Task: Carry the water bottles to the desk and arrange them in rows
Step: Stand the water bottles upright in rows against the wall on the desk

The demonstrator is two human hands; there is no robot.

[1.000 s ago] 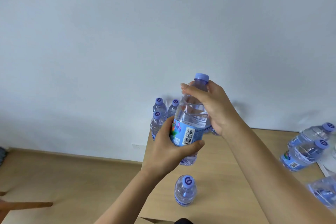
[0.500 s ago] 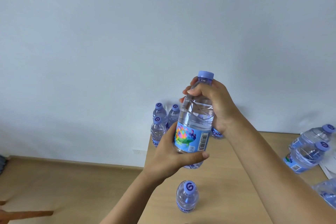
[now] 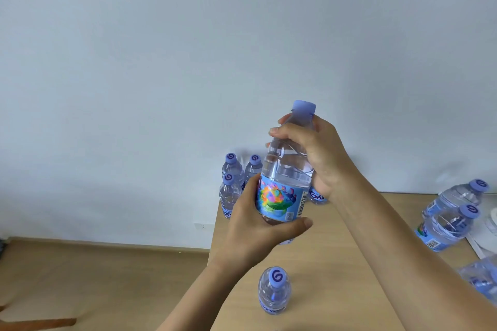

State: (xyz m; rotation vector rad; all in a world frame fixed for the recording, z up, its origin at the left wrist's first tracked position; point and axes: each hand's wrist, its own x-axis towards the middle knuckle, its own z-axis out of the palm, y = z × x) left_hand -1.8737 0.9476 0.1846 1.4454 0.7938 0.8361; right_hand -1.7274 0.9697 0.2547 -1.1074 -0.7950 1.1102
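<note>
I hold one clear water bottle (image 3: 287, 169) with a purple cap and a colourful blue label upright above the wooden desk (image 3: 336, 263). My left hand (image 3: 258, 226) wraps its lower part under the label. My right hand (image 3: 314, 153) grips its shoulder just below the cap. Three upright bottles (image 3: 231, 185) stand close together at the desk's far left corner by the wall. A single upright bottle (image 3: 274, 293) stands near the desk's front, below my hands. Part of another bottle (image 3: 317, 197) shows behind my right wrist.
Loose bottles (image 3: 446, 217) lie tilted at the desk's right side, with one more (image 3: 481, 277) at the right edge. White paper (image 3: 484, 244) lies beside them. The desk's left edge drops to a wood floor (image 3: 94, 277). A white wall (image 3: 188, 62) backs the desk.
The held bottle has turned in my hands so the colourful side of the label now faces me. It has also risen slightly. The standing bottles have not moved.
</note>
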